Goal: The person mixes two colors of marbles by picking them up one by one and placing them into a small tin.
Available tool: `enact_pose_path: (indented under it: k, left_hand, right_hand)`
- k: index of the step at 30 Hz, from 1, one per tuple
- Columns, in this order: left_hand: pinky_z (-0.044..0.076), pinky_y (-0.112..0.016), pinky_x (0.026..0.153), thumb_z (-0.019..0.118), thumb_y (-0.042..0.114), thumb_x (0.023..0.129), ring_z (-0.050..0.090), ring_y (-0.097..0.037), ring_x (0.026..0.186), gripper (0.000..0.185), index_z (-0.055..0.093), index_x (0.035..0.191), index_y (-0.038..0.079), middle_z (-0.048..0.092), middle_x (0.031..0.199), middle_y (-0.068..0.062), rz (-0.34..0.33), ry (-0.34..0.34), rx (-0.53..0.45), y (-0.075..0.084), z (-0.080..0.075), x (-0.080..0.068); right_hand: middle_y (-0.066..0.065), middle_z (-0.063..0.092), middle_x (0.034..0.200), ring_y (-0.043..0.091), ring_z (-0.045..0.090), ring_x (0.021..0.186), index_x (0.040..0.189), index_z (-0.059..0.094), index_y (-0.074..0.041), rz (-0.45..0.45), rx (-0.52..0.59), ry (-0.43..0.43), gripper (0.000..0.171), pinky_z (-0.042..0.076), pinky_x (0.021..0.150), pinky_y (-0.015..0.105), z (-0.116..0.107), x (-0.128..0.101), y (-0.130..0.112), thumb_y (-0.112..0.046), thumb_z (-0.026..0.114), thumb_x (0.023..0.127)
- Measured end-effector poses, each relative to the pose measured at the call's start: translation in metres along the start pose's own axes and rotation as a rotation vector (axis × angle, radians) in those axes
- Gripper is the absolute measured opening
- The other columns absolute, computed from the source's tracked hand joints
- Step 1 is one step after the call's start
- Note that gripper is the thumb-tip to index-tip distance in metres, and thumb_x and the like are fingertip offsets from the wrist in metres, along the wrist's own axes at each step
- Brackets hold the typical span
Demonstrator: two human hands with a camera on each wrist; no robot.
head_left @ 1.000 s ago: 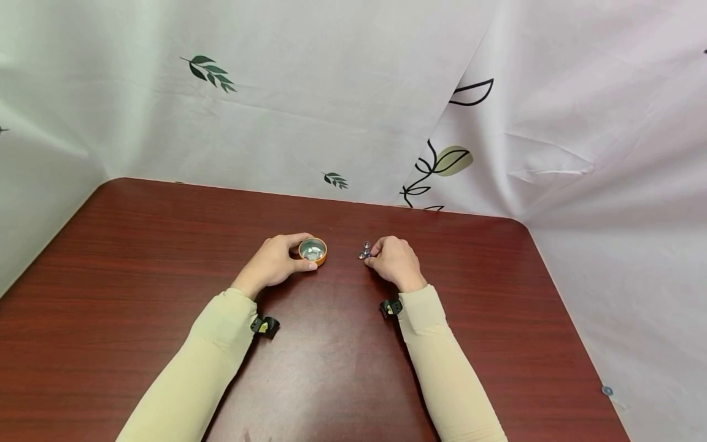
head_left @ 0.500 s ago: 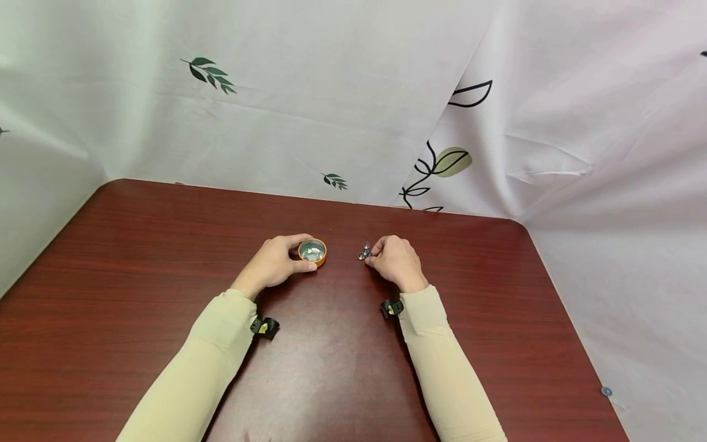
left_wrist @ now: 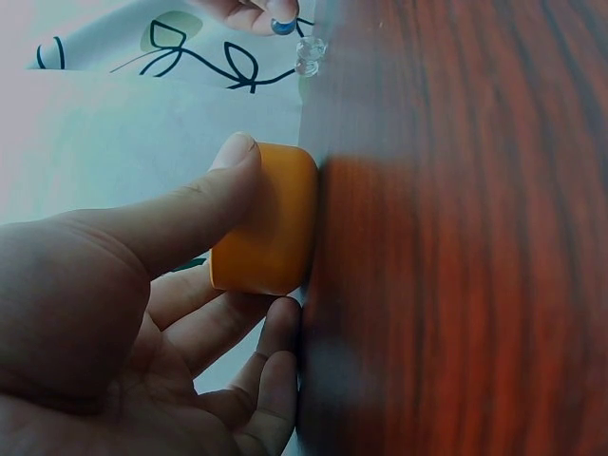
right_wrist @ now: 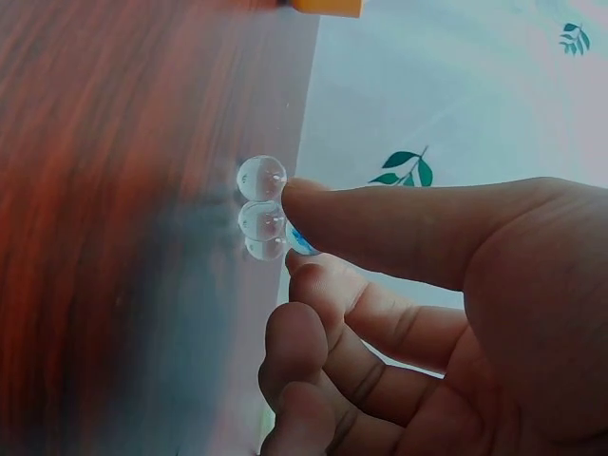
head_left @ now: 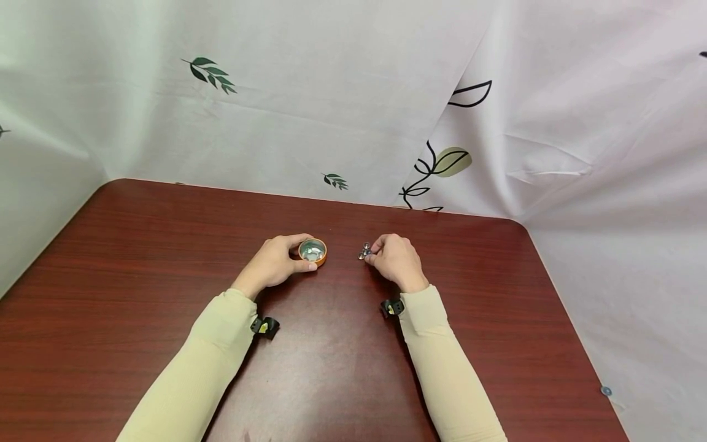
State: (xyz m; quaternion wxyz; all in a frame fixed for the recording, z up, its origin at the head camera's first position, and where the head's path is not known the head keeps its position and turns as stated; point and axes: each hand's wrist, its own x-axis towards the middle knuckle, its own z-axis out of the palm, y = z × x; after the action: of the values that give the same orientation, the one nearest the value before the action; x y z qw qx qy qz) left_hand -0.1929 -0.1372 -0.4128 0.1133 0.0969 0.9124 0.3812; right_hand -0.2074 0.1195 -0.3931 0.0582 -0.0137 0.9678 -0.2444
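A dark red wooden counter (head_left: 138,258) stands before white leaf-printed sheets (head_left: 331,92). The left hand (head_left: 273,263) holds a small orange bowl (head_left: 313,250) at mid-counter, its grip clamped on the wall between thumb and fingers. Just right of the bowl, the right hand (head_left: 393,259) pinches a blue marble (right_wrist: 300,241) touching three clear marbles (right_wrist: 262,205) on the counter.

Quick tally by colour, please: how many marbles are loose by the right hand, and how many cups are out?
clear marbles: 3, on the table at the fingertips
blue marble: 1, pinched by the right hand
orange cup: 1, held by the left hand; its contents are too small to count
Total: 5
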Motion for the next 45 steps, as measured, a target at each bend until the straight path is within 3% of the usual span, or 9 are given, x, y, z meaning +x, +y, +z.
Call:
enact_pose_path:
  k: [17,34,45]
  left_hand:
    - [0.044,-0.05,0.102,0.081,0.029,0.087,0.058,-0.032,0.122,0.062,0.058,0.142,0.013,0.068,0.126,-0.012,0.039,0.02,0.027,-0.001,-0.001,0.002]
    - [0.043,-0.051,0.103,0.081,0.03,0.088,0.056,-0.033,0.125,0.064,0.056,0.144,0.013,0.065,0.13,-0.014,0.007,0.016,0.025,-0.004,0.0,0.0]
    - [0.042,-0.051,0.105,0.081,0.029,0.087,0.055,-0.032,0.127,0.063,0.057,0.143,0.014,0.065,0.132,-0.013,0.01,0.013,0.013,-0.002,0.0,0.001]
  right_hand:
    - [-0.003,0.064,0.075,0.017,0.059,0.071,0.088,0.071,-0.014,-0.022,0.024,0.027,0.014,0.047,0.063,0.033,-0.002,-0.002,-0.006,-0.025,0.079,0.088]
    - [-0.004,0.061,0.068,0.016,0.058,0.067,0.085,0.07,-0.014,-0.124,0.071,0.098,0.013,0.045,0.06,0.033,-0.001,-0.01,-0.018,-0.024,0.079,0.087]
    - [-0.004,0.061,0.069,0.015,0.057,0.065,0.089,0.07,-0.014,-0.13,0.084,0.085,0.013,0.045,0.058,0.031,0.003,-0.013,-0.03,-0.023,0.078,0.089]
